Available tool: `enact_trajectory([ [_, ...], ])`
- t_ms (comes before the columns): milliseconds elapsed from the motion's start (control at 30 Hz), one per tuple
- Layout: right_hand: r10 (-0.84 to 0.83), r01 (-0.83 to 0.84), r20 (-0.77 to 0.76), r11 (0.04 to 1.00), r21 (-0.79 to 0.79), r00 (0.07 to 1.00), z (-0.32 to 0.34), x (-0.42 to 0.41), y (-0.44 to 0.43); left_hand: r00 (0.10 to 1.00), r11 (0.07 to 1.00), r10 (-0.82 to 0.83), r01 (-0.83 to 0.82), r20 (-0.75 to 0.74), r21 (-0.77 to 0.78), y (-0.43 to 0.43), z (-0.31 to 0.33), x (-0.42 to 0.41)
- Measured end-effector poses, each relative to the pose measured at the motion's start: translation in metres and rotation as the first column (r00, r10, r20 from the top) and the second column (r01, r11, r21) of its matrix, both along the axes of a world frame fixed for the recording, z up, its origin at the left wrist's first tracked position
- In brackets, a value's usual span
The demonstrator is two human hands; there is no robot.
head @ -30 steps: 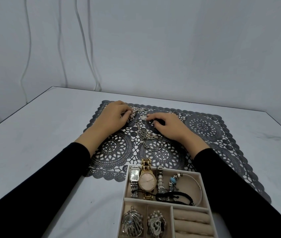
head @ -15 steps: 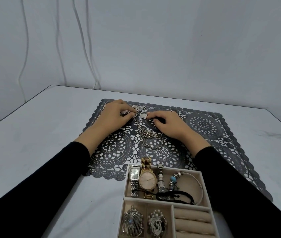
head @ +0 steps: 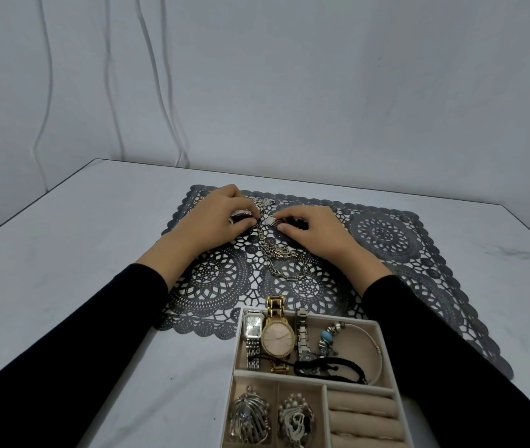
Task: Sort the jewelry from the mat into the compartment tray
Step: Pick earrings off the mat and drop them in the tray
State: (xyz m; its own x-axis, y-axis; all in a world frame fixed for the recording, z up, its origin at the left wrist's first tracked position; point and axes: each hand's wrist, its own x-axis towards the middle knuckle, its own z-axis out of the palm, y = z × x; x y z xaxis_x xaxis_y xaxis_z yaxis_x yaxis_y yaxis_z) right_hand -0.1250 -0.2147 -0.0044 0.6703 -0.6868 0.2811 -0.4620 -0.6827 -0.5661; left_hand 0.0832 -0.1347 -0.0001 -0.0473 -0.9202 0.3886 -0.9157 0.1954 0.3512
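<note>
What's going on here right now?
A person is sorting jewelry. Both hands are on the lace mat. The left hand pinches a small dark red piece. The right hand touches a silver fan-shaped piece, though its grip is unclear. A silver chain lies on the mat between them. The compartment tray already holds watches, bracelets and brooches.

Dim, flat, cool-grey diffuse light, source not evident. Soft, faint shadows under left hand (head: 215, 218) & right hand (head: 317, 232). Wide-angle bend bows counter (head: 63, 270) edges. Centre fairly sharp; black sleeves (head: 63, 350), lower corners, lose detail.
</note>
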Motion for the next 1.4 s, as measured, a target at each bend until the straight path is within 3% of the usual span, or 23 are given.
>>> enact_trajectory([
  [300, -0.011, 0.011, 0.017, 1.0, 0.002, 1.0, 0.0, -0.001, 0.001, 0.998, 0.997, 0.059, -0.058, 0.033, -0.049, -0.007, -0.008, -0.006],
  [467, -0.002, 0.002, 0.005, 1.0, -0.015, 1.0, 0.001, -0.001, 0.0, 0.976, 0.994, 0.106, -0.106, -0.191, 0.009, -0.008, -0.007, -0.006],
  [700, 0.052, -0.053, -0.027, 0.998, -0.046, 0.998, 0.003, 0.002, -0.002, 0.855, 0.989, 0.139, -0.147, -0.5, 0.022, -0.009, 0.0, -0.009],
  [867, 0.043, -0.043, -0.004, 0.997, -0.058, 0.999, 0.006, 0.003, -0.003, 0.8, 0.99, 0.125, -0.138, -0.587, 0.023, -0.013, 0.005, -0.005],
  [1067, 0.05, -0.063, -0.102, 0.99, -0.124, 0.993, 0.005, 0.005, -0.006, 0.755, 0.988, 0.119, -0.157, -0.645, -0.001, -0.014, 0.012, -0.001],
  [1400, 0.011, -0.011, -0.002, 0.984, -0.18, 1.0, 0.005, 0.005, -0.003, 0.653, 0.983, 0.098, -0.183, -0.751, -0.03, -0.015, 0.025, 0.003],
])
